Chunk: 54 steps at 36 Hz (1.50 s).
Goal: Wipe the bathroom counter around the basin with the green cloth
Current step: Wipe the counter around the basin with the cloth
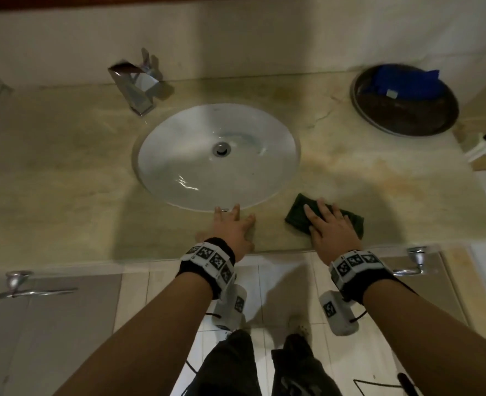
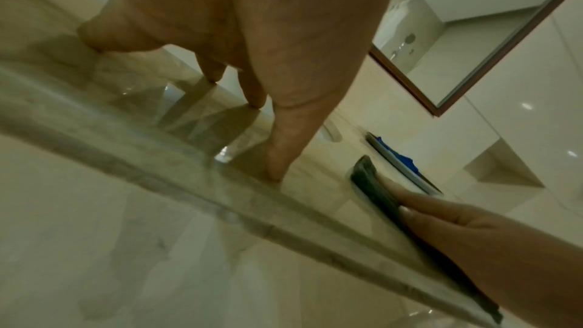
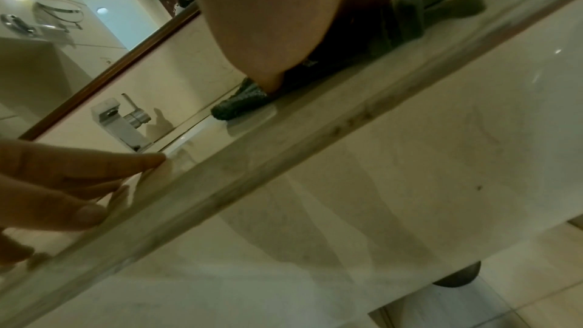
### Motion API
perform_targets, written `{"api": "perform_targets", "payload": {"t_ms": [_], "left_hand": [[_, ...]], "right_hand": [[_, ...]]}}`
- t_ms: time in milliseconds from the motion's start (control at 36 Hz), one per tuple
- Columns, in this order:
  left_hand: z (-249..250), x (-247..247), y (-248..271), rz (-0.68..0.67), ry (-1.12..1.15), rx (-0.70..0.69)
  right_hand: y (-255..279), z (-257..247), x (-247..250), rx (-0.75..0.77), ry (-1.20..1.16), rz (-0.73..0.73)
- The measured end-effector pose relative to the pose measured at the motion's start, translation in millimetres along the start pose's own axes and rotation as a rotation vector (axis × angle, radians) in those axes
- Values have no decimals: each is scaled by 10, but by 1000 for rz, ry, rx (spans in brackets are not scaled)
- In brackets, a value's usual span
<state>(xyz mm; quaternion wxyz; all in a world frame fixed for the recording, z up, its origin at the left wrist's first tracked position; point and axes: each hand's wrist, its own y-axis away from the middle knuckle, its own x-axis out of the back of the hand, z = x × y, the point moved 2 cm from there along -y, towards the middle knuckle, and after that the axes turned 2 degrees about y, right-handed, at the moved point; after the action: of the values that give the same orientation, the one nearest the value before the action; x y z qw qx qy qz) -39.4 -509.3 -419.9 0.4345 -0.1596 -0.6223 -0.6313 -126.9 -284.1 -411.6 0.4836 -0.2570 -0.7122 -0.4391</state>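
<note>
The cloth (image 1: 296, 214) lies on the marble table (image 1: 64, 172), right of the basin (image 1: 219, 155), flat under the right hand (image 1: 331, 228), fingers straight. Left hand (image 1: 233, 228) rests spread at the basin's front rim. Tiled wall behind.

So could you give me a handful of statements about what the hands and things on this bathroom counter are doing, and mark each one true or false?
1. The right hand lies flat on the green cloth. True.
2. The green cloth lies inside the basin. False: it lies on the counter, to the right of the basin, near the front edge.
3. The left hand holds a second cloth. False: it holds nothing; its spread fingers rest on the counter by the basin's front rim.
4. A blue cloth lies in a dark round tray at the back right. True.
5. Water runs from the tap. False: no stream is visible.
</note>
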Motion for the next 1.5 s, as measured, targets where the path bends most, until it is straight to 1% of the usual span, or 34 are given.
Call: {"api": "perform_targets", "payload": {"t_ms": [111, 194, 306, 361, 472, 583, 667, 805, 917, 1055, 1167, 1250, 1305, 1417, 1500], "left_hand": [[271, 90, 62, 6, 79, 20], [586, 212, 77, 13, 80, -18], [902, 232, -47, 25, 144, -77], [1024, 225, -91, 13, 172, -65], [1218, 199, -193, -12, 129, -41], [1336, 155, -238, -30, 138, 7], [1380, 160, -190, -29, 186, 46], [1388, 128, -171, -15, 183, 72], [1403, 151, -164, -23, 177, 75], [1398, 181, -162, -18, 205, 75], [1394, 152, -191, -8, 188, 82], [1377, 138, -228, -12, 181, 90], [1365, 121, -257, -14, 174, 83], [1345, 93, -290, -9, 164, 78], [1341, 76, -308, -2, 153, 66]], "right_hand": [[-54, 279, 66, -8, 7, -1], [-92, 461, 121, -8, 12, -13], [-82, 638, 139, 47, 47, -6], [-49, 692, 132, 72, 56, -2], [57, 812, 122, 117, 48, -34], [164, 1021, 126, 166, 39, -67], [188, 1176, 126, 199, 47, -64], [139, 1272, 188, 230, 44, -83], [45, 1224, 280, 200, 28, -66], [-64, 1088, 387, 173, 20, -155], [-26, 1014, 395, 182, 84, -170], [7, 970, 374, 154, 73, -181], [30, 954, 330, 151, 66, -172], [103, 958, 220, 159, 67, -93], [150, 956, 181, 158, 59, -65]]}}
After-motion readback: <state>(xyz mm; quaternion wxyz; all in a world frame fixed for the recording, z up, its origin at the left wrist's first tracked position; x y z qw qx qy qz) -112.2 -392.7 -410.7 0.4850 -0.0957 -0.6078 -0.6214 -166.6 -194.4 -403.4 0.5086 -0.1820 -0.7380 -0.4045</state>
